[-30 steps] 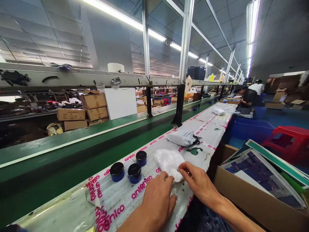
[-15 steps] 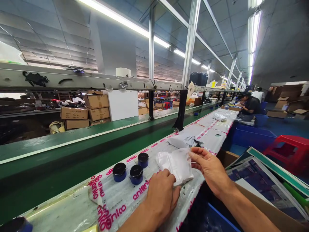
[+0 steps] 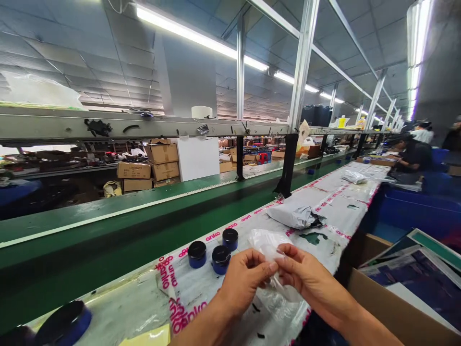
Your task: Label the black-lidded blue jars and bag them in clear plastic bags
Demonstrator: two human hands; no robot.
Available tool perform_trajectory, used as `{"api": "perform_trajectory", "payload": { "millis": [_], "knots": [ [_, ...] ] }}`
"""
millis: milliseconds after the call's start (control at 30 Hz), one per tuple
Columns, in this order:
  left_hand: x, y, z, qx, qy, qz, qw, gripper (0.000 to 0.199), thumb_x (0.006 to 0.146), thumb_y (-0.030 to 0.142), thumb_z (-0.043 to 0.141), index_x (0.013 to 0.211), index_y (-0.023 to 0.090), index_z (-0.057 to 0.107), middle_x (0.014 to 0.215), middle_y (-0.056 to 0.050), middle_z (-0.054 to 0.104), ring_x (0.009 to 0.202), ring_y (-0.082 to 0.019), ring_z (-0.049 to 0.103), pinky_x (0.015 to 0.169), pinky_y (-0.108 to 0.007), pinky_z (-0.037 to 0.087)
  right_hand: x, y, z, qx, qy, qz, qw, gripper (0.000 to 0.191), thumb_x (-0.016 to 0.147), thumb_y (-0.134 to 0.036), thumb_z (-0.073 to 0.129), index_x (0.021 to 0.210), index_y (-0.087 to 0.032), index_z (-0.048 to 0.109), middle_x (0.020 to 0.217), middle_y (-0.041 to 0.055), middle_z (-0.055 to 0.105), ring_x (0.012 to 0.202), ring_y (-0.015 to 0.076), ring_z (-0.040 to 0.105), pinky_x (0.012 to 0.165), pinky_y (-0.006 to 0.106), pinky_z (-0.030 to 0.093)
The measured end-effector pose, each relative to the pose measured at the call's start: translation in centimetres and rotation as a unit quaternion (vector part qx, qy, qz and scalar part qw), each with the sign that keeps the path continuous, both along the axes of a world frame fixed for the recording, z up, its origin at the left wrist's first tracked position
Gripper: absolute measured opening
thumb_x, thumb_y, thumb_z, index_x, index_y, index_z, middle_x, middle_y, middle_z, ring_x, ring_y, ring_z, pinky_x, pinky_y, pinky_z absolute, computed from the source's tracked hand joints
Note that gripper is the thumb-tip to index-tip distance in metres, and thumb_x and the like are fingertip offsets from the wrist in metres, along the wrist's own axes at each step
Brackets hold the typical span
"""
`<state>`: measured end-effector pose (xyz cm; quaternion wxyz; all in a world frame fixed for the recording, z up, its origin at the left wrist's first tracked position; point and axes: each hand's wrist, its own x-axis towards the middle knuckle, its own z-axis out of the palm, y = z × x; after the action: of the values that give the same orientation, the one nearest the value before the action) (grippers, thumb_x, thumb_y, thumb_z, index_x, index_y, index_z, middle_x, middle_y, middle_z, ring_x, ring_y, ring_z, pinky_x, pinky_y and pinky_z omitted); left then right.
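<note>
Have L hand [image 3: 241, 284] & R hand [image 3: 307, 275] close tog., fingers curled in to thumbs, pinching thin film of white plastic bag [image 3: 265, 238]; can't tell each finger's exact grip (blur). Vs. prev. frame: had R hand pulling at bag's raised corner, w/ L hand resting at its side; now see both brought tog. over bag's near part, w/ film bunched. Also see view swung L.

Find bag at & just past fingertips, abt midway btwn far & near edges of worktop [image 3: 126, 298], w/ loose film below R fingers twd near edge. L of bag, nr far edge, see 3 blue-black caps [image 3: 221, 260] clustered. Past bag, nr far edge too, see torn white packet [image 3: 290, 216]. Twd lower L, see 2 more caps [image 3: 65, 323] by far edge, plus yellow paper [image 3: 147, 336]. Beyond far edge, see green belt [image 3: 108, 259]; off near edge, open carton [image 3: 392, 302] w/ flat sheets.
</note>
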<state>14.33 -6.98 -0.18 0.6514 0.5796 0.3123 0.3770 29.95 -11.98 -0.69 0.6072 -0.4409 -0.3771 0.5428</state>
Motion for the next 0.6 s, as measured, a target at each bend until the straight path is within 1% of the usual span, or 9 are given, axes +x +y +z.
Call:
{"api": "perform_trajectory", "payload": {
  "millis": [67, 133, 167, 233, 267, 300, 433, 500, 600],
  "knots": [
    [-1.1, 0.0, -0.8, -0.004, 0.035, 0.061, 0.998, 0.039, 0.063, 0.050, 0.074, 0.067, 0.021, 0.049, 0.056, 0.002, 0.055, 0.053, -0.013, 0.052, 0.055, -0.025, 0.039, 0.4, 0.0, -0.7, 0.027, -0.130, -0.065, 0.989, 0.033, 0.073, -0.045, 0.081, 0.089, -0.021, 0.065, 0.072, -0.0022, 0.063, 0.061, 0.0142, 0.059, 0.057, 0.027, 0.051],
    [-2.5, -0.1, -1.2, 0.033, 0.079, 0.111, 0.990, 0.028, 0.067, 0.038, 0.069, 0.067, 0.022, 0.046, 0.057, 0.003, 0.055, 0.055, -0.014, 0.051, 0.055, -0.025, 0.036, 0.6, 0.1, -1.2, 0.071, -0.279, -0.129, 0.949, 0.027, 0.078, -0.045, 0.074, 0.087, -0.022, 0.066, 0.070, -0.0009, 0.063, 0.060, 0.0161, 0.057, 0.056, 0.028, 0.048],
    [-3.2, -0.1, -1.2, 0.084, 0.120, 0.131, 0.981, 0.021, 0.069, 0.031, 0.066, 0.066, 0.022, 0.047, 0.059, 0.003, 0.055, 0.057, -0.014, 0.051, 0.055, -0.025, 0.034, 0.4, 0.1, -1.3, 0.105, -0.345, -0.153, 0.920, 0.023, 0.080, -0.044, 0.070, 0.087, -0.022, 0.067, 0.072, 0.0008, 0.064, 0.062, 0.0175, 0.058, 0.058, 0.030, 0.048],
    [-4.6, -0.1, -0.8, 0.219, 0.236, 0.168, 0.932, 0.011, 0.072, 0.018, 0.059, 0.067, 0.021, 0.050, 0.063, 0.002, 0.057, 0.060, -0.014, 0.050, 0.057, -0.026, 0.032, -0.4, 0.3, -1.3, 0.175, -0.433, -0.189, 0.864, 0.020, 0.084, -0.042, 0.064, 0.088, -0.023, 0.070, 0.078, 0.0036, 0.067, 0.068, 0.0198, 0.061, 0.064, 0.032, 0.049],
    [-5.2, 0.1, -0.4, 0.282, 0.291, 0.183, 0.896, 0.008, 0.074, 0.014, 0.056, 0.070, 0.021, 0.052, 0.067, 0.002, 0.059, 0.062, -0.014, 0.052, 0.059, -0.026, 0.033, -1.0, 0.7, -1.1, 0.192, -0.448, -0.200, 0.850, 0.020, 0.085, -0.042, 0.062, 0.089, -0.024, 0.070, 0.078, 0.0039, 0.067, 0.068, 0.0201, 0.061, 0.065, 0.033, 0.049],
    [-5.7, 0.4, 0.1, 0.331, 0.333, 0.196, 0.861, 0.009, 0.076, 0.012, 0.053, 0.077, 0.021, 0.056, 0.071, 0.002, 0.062, 0.064, -0.015, 0.054, 0.061, -0.026, 0.034, -1.6, 1.1, -0.8, 0.190, -0.438, -0.202, 0.855, 0.022, 0.086, -0.042, 0.060, 0.090, -0.023, 0.070, 0.076, 0.0035, 0.067, 0.066, 0.0197, 0.061, 0.064, 0.032, 0.049],
    [-6.8, 2.5, 2.2, 0.415, 0.453, 0.258, 0.746, 0.017, 0.089, 0.017, 0.051, 0.102, 0.023, 0.060, 0.091, 0.001, 0.069, 0.075, -0.016, 0.064, 0.067, -0.026, 0.038, -4.4, 4.7, 0.4, 0.107, -0.308, -0.145, 0.934, 0.034, 0.093, -0.050, 0.050, 0.096, -0.019, 0.064, 0.063, -0.0006, 0.062, 0.049, 0.0155, 0.055, 0.046, 0.026, 0.043],
    [-7.0, 3.9, 2.8, 0.426, 0.494, 0.277, 0.706, 0.013, 0.093, 0.020, 0.049, 0.096, 0.022, 0.062, 0.094, -0.002, 0.070, 0.078, -0.018, 0.065, 0.066, -0.027, 0.037, -5.5, 6.8, 0.6, 0.110, -0.293, -0.121, 0.942, 0.037, 0.095, -0.049, 0.043, 0.102, -0.018, 0.060, 0.071, 0.0018, 0.068, 0.049, 0.0149, 0.058, 0.044, 0.025, 0.045],
    [-7.4, 5.5, 2.5, 0.426, 0.521, 0.286, 0.683, 0.015, 0.095, 0.020, 0.048, 0.094, 0.021, 0.062, 0.089, -0.003, 0.071, 0.078, -0.020, 0.067, 0.065, -0.028, 0.036, -6.3, 8.7, 0.1, 0.137, -0.332, -0.106, 0.927, 0.032, 0.096, -0.043, 0.043, 0.103, -0.018, 0.061, 0.089, 0.0062, 0.074, 0.065, 0.0172, 0.068, 0.056, 0.027, 0.052]
  ]
}}
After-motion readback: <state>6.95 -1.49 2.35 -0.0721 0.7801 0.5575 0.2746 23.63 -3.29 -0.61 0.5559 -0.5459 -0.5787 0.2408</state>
